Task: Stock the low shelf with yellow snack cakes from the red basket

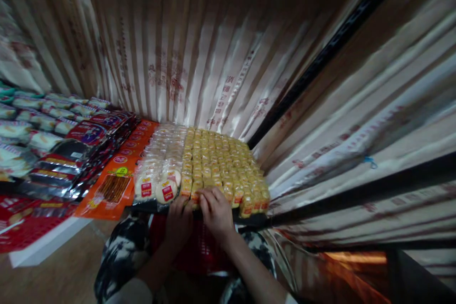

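Observation:
Rows of small yellow-wrapped packets (223, 161) stand close together at the front of the display. My left hand (179, 221) is at their front edge, fingertips closed against a packet beside the round white packs. Just to its right, my right hand (216, 211) has its fingers bent down over the front packets and pressed on one. Both hands seem to be on the same small yellow packet, though the fingers hide most of it. Clear-wrapped round white packs (166, 187) with red labels lie in columns left of the yellow ones.
An orange snack bag (107, 194) lies left of the white packs, beside stacked dark packages (67, 159). A white board edge (46, 247) juts out at lower left. Pleated printed sheeting (199, 47) hangs behind, with a black post (306, 76) at right.

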Demonstrator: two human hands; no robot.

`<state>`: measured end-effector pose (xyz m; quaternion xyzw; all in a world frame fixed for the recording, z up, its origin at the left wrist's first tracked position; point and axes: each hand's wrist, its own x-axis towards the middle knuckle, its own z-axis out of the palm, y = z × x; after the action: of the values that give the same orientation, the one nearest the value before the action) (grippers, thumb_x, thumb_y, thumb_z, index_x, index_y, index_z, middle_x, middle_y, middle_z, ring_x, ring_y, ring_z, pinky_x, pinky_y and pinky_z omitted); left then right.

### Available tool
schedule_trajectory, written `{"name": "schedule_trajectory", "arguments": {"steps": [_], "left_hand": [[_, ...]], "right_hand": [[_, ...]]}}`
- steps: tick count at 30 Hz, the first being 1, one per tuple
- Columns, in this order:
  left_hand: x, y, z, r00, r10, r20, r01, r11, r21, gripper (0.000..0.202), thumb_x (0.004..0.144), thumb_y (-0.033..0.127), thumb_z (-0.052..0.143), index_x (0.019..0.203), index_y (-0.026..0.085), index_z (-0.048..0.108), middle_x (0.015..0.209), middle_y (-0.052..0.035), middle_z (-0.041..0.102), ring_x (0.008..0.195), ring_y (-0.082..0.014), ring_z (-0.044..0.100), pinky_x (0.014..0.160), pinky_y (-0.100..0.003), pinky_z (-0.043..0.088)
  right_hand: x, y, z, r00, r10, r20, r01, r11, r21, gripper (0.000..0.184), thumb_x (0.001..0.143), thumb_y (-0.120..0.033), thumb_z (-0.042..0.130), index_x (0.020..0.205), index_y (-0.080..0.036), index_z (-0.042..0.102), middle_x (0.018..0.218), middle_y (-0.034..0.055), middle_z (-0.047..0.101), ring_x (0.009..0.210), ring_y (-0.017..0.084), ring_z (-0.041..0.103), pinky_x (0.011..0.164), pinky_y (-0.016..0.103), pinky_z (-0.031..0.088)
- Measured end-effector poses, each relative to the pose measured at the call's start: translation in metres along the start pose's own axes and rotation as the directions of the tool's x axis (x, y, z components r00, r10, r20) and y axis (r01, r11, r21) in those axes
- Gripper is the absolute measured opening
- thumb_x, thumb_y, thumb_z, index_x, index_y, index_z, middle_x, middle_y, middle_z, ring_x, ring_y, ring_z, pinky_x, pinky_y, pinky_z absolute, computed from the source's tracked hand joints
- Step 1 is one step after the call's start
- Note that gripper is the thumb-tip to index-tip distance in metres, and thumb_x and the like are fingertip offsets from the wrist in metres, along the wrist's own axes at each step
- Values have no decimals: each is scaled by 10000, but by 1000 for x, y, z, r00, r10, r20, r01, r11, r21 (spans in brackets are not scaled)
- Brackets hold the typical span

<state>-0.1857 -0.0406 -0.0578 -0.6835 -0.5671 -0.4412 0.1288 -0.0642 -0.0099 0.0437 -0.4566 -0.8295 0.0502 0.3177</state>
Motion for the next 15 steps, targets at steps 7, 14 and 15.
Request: {"name": "schedule_trajectory", "arguments": {"steps": [7,14,15], "left_hand": [[-6,-1,-3,998,52,34,-52,999,7,296,841,124,372,1106,137,505,1078,-116,555,1063,-219,490,885,-390,446],[-12,0,-6,994,80,75,-88,991,97,309,802,79,418,1080,122,546,1082,-124,570,1046,-228,512,885,-388,456],[-13,1,-8,992,93,86,-101,990,100,319,800,79,419,1088,126,547,1088,-122,572,1052,-227,511,887,-385,455]], "right_hand": [[-26,8,23,983,151,106,-151,988,-10,304,845,-91,327,1034,-113,564,921,109,589,901,195,520,828,338,460],[-34,13,14,994,72,88,-82,990,115,372,815,-50,305,1094,-113,543,1042,106,578,1003,175,504,913,323,440],[-39,14,11,997,50,57,-57,991,124,381,812,-50,303,1102,-117,541,1071,104,568,1033,170,494,935,321,429]]}}
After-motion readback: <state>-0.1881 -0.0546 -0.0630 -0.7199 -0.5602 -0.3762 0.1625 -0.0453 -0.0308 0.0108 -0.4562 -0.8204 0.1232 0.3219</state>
